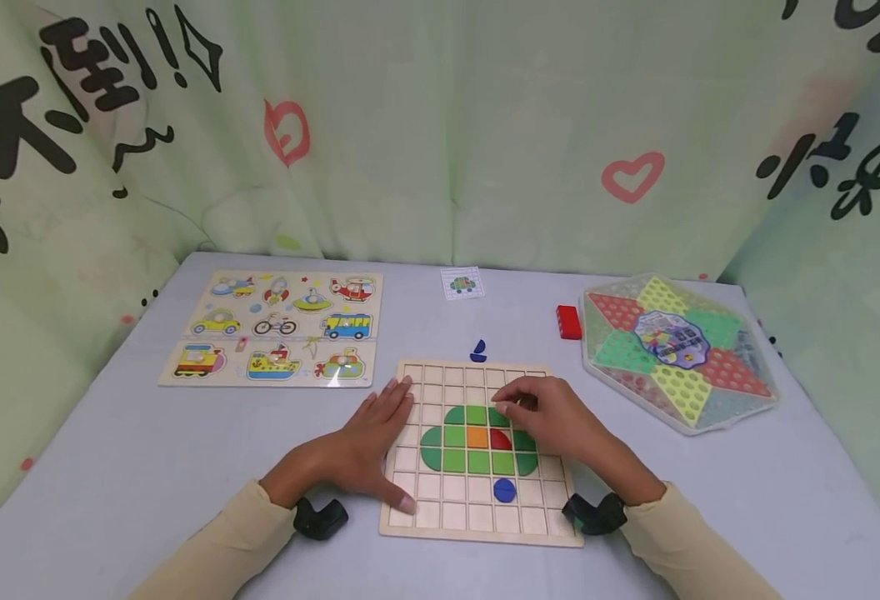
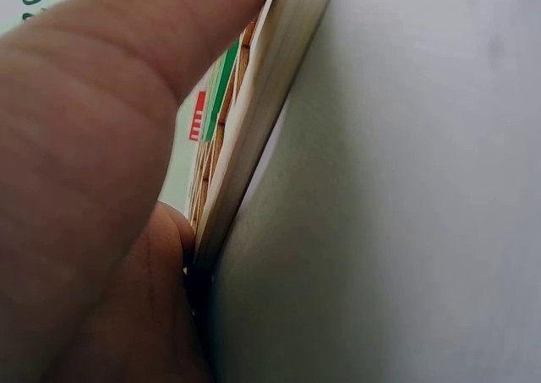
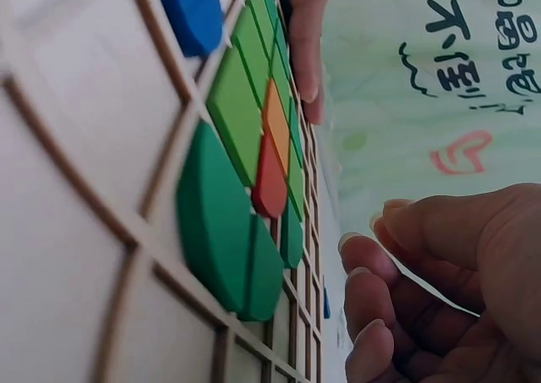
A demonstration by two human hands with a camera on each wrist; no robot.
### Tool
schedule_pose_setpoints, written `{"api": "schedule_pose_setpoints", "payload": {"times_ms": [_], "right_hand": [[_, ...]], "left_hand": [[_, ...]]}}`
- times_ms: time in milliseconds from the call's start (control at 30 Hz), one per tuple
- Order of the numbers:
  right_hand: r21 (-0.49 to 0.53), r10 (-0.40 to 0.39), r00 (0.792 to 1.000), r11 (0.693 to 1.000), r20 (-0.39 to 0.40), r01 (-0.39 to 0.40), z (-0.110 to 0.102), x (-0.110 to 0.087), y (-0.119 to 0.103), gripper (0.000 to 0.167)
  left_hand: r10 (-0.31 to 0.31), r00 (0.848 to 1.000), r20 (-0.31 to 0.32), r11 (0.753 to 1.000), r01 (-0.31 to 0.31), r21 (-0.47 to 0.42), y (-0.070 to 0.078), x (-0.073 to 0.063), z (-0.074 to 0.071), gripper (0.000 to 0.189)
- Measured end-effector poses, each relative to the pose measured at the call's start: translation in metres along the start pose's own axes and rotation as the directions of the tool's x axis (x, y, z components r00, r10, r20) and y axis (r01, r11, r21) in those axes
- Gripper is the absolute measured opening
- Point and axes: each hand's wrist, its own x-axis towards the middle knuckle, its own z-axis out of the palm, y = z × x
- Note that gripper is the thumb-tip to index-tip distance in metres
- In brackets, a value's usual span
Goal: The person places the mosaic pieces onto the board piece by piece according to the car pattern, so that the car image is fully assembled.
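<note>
A wooden grid board [image 1: 477,538] lies before me with flat coloured pieces in its squares. Light green pieces [image 1: 453,461], dark green rounded ones [image 1: 431,448], an orange square [image 1: 477,437] and a red piece [image 1: 500,439] form one shape. Two blue halves make a disc [image 1: 504,490] below it. My left hand [image 1: 361,446] rests spread on the board's left edge, thumb at the lower corner. Over the shape's upper right is my right hand [image 1: 552,412], thumb and index tips close together, fingers loosely bent. No piece shows between those fingers [image 3: 372,260] in the right wrist view.
Loose blue pieces [image 1: 478,351] lie just beyond the board. Behind them is a small picture card [image 1: 462,284]. A vehicle puzzle [image 1: 275,329] sits at left, a red block [image 1: 569,322] and a hexagonal checkers box [image 1: 672,342] at right. A curtain [image 1: 440,150] hangs behind.
</note>
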Motion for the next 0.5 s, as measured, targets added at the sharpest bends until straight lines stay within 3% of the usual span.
{"api": "schedule_pose_setpoints", "payload": {"times_ms": [500], "right_hand": [[0.007, 0.071, 0.992, 0.997, -0.106, -0.070, -0.003, 0.051, 0.014, 0.018]], "left_hand": [[-0.007, 1.000, 0.008, 1.000, 0.007, -0.004, 0.001, -0.001, -0.001, 0.133]]}}
